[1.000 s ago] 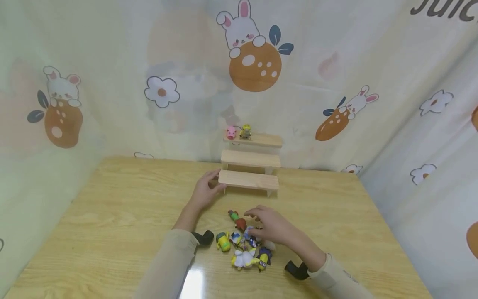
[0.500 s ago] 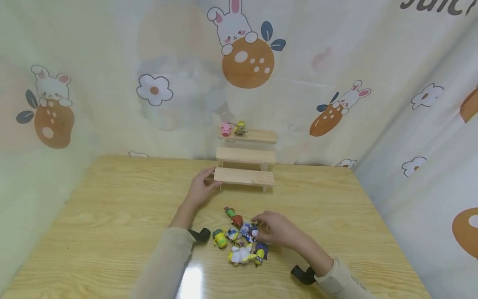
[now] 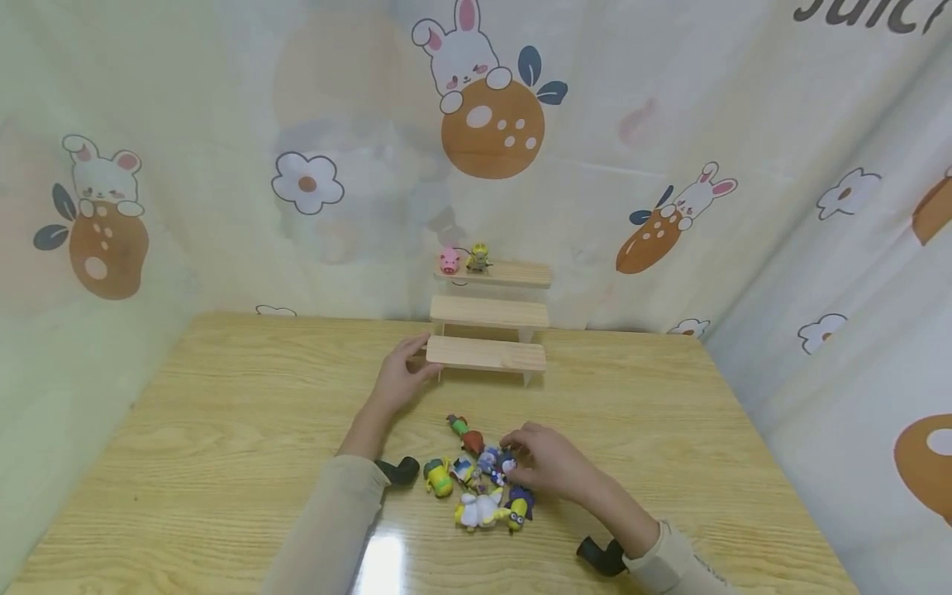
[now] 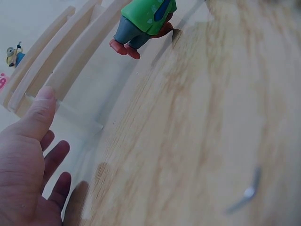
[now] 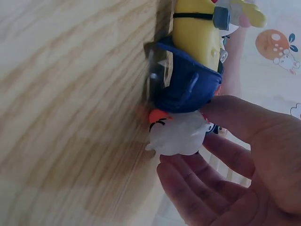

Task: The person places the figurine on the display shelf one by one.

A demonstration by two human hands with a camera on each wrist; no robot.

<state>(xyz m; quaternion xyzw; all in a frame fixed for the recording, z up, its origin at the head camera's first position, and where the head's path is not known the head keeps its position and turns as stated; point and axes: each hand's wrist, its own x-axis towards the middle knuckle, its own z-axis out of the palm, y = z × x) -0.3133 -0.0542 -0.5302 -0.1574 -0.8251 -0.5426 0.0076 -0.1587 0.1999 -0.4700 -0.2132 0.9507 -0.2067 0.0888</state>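
A person's left hand rests with relaxed, straight fingers against the left end of the lowest step of a small wooden stepped shelf. Nearer the body, the right hand reaches into the right edge of a pile of small toy figures, thumb and fingers closing around a white figure. Bare table spreads wide to the left of the left hand.

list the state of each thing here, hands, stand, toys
left hand: fingers relaxed, resting against the left end of the stand's lowest step
right hand: fingers curled over the toy pile, thumb touching a small white toy
wooden step stand: upright, lower two steps bare
pink pig: standing on the top step
yellow figure: standing beside the pig
toy pile: lying jumbled on the table
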